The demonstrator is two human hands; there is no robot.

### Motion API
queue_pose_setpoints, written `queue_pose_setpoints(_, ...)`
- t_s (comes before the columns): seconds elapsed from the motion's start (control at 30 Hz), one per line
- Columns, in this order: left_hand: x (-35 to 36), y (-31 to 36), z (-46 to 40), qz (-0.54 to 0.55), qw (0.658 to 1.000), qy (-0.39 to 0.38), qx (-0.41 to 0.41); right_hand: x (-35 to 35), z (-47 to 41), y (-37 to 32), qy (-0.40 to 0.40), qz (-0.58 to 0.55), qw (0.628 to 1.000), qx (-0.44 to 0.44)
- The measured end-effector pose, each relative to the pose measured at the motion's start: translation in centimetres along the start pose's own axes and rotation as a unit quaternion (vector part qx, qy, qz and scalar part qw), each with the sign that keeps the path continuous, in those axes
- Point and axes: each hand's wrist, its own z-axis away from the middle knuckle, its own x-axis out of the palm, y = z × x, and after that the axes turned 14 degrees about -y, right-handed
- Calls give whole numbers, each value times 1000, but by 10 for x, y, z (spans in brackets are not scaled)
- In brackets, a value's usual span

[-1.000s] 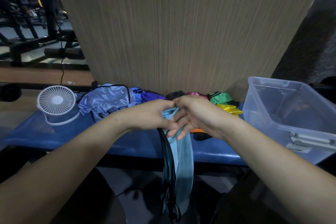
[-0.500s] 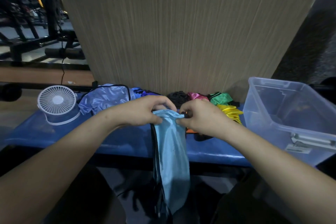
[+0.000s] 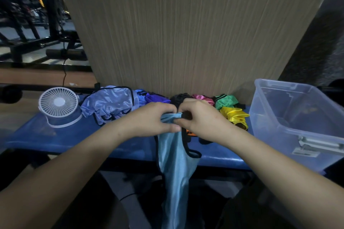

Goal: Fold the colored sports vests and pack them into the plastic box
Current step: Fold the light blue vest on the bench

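At frame centre, the left hand (image 3: 150, 120) and right hand (image 3: 202, 119) are pinching the light blue vest (image 3: 175, 163). Each grip is staying clamped on its top edge. The plastic box (image 3: 297, 122) is sitting at right on the counter (image 3: 61, 137).

— Any words or numbers to read here?
— None. The plastic box (image 3: 297, 126) at the right carries a small pale label near its latch, too blurred to make out.
— And the white fan (image 3: 58, 105) at the left?
— No brand or marking legible on it.

Left hand (image 3: 149, 119) and right hand (image 3: 201, 121) pinch the light blue vest (image 3: 175, 169) hanging over the worktop's (image 3: 74, 137) front edge; plastic box (image 3: 297, 126) at its right end.
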Motion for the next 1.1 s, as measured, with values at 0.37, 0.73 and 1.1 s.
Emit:
queue_pose_setpoints(0.37, -21, 3, 0, 15, 991, 129, 10, 35, 16, 20, -121, -114, 984, 68)
queue_pose_setpoints(0.73, -51, -6, 20, -50, 990, 124, -44, 47, 35, 51, -88, -37, 989, 115)
queue_pose_setpoints(1.1, -98, -24, 24, -119, 967, 192, -117, 6, 2, 57, 14, 22, 995, 96)
